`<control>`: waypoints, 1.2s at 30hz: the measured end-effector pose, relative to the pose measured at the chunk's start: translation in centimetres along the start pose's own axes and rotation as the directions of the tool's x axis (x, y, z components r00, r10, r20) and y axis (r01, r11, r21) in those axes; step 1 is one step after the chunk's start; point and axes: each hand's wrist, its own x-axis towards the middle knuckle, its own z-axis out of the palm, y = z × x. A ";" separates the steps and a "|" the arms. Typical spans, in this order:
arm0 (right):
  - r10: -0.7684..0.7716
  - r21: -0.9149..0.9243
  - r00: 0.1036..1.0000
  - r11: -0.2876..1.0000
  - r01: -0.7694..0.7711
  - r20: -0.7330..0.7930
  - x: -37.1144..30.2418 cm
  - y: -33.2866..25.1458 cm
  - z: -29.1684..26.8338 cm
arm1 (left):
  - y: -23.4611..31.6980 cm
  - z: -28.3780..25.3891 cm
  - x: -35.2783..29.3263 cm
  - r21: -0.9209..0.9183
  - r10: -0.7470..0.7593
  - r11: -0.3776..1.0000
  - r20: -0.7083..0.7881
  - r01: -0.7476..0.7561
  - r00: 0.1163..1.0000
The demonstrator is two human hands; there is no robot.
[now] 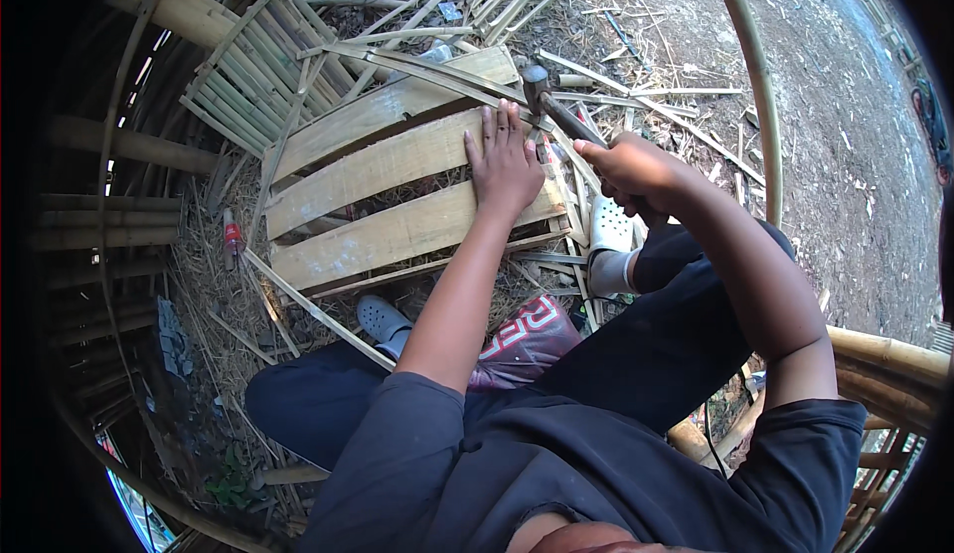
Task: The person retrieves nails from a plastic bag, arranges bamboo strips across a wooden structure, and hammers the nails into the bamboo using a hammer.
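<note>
A hammer (568, 116) with a dark metal head and a dark handle is gripped in my right hand (631, 172). Its head hovers or rests at the right end of a slatted wooden panel (368, 175); I cannot tell whether it touches the wood. The panel is made of several pale planks with gaps between them. Across its right end my left hand (505, 165) lies flat, fingers stretched and pointing away from me, close to the hammer head. Whether a nail sits under the hammer head is too small to make out.
A slatted bamboo panel (268, 71) lies at the far left. Split bamboo strips (686, 141) are scattered over the ground. A small red-labelled bottle (232, 233) is left of the planks. A curved bamboo pole (760, 76) rises on the right. My shoes (609, 223) flank the panel's near side.
</note>
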 end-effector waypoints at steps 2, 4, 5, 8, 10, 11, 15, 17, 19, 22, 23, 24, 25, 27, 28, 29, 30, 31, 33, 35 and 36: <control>0.013 0.021 1.000 1.000 -0.013 0.004 -0.3 -0.6 0.0 | 0.0 -0.3 0.1 0.006 -0.015 1.000 0.040 0.014 0.999; -0.021 0.072 1.000 0.997 0.022 -0.018 1.0 0.0 -0.5 | 0.3 -0.3 0.2 0.008 -0.021 1.000 0.076 0.021 0.997; -0.056 0.124 0.998 0.990 0.060 -0.038 1.6 0.2 -0.9 | 0.5 -0.3 0.2 0.007 -0.014 1.000 0.069 0.013 0.998; -0.038 0.068 0.997 0.997 0.043 -0.073 1.5 -1.0 -1.3 | 0.2 -0.3 0.1 0.012 -0.017 1.000 0.062 0.016 0.998; -0.048 0.035 0.995 0.998 0.051 -0.087 0.7 -1.3 -0.8 | 0.1 -0.4 0.1 0.010 -0.021 1.000 0.060 0.021 0.998; -0.001 0.070 0.999 0.998 0.004 -0.042 0.5 -1.0 -0.4 | 0.1 -0.4 0.1 0.010 -0.022 1.000 0.061 0.022 0.998; 0.049 -0.005 0.999 0.999 -0.049 -0.012 -0.7 -0.7 0.5 | 0.2 -0.5 0.0 0.010 -0.026 1.000 0.059 0.025 0.998; 0.096 0.090 0.995 0.991 -0.097 0.009 0.4 -0.7 0.0 | 0.3 -0.4 0.2 0.005 -0.024 1.000 0.060 0.024 0.998; 0.031 0.109 0.999 0.994 -0.028 -0.026 0.7 -1.2 -0.1 | 0.3 -0.4 0.2 0.006 -0.028 1.000 0.064 0.028 0.998; 0.034 0.091 0.997 0.995 -0.028 -0.064 0.6 -1.9 -0.1 | 0.2 -0.4 0.2 0.007 -0.032 0.999 0.076 0.032 0.997; 0.068 0.121 0.997 0.991 -0.063 -0.039 1.4 -1.1 -0.3 | 0.2 -0.4 0.2 -0.002 -0.026 1.000 0.068 0.027 0.997; 0.067 0.120 0.997 0.991 -0.062 -0.036 1.0 -1.4 -0.2 | 0.1 -0.5 0.1 -0.009 -0.024 1.000 0.061 0.025 0.998; 0.086 0.063 0.996 0.994 -0.085 -0.010 0.2 -1.6 -0.2 | 0.0 -0.5 0.0 -0.006 -0.027 1.000 0.060 0.027 0.998; 0.097 0.015 0.995 0.995 -0.098 0.019 -1.2 -1.8 0.2 | 0.1 -0.7 0.0 -0.008 -0.027 1.000 0.070 0.028 0.997; 0.099 0.016 0.995 0.995 -0.099 0.017 -1.0 -1.5 0.2 | 0.2 -0.7 0.1 -0.009 -0.026 1.000 0.071 0.026 0.997; 0.069 0.012 0.998 0.998 -0.069 -0.002 -0.6 -1.0 0.3 | 0.4 -0.8 0.2 -0.008 -0.025 1.000 0.076 0.026 0.997; 0.038 0.008 0.999 0.999 -0.038 -0.018 -0.3 -0.6 0.5 | 0.4 -0.8 0.2 -0.005 -0.028 1.000 0.082 0.028 0.996; 0.059 0.026 0.998 0.998 -0.058 -0.013 0.0 -0.5 0.3 | 0.4 -0.8 0.1 -0.003 -0.029 1.000 0.083 0.030 0.996; 0.064 0.029 0.998 0.998 -0.064 -0.002 0.1 -0.3 0.1 | 0.4 -0.8 0.1 0.006 -0.028 1.000 0.077 0.028 0.997; 0.068 0.033 0.998 0.997 -0.069 0.006 0.2 -0.2 0.0 | 0.4 -0.7 0.2 0.005 -0.022 1.000 0.068 0.022 0.997; 0.076 0.046 0.997 0.996 -0.076 0.016 0.2 -0.1 0.2 | 0.3 -0.6 0.1 0.006 -0.020 1.000 0.059 0.019 0.998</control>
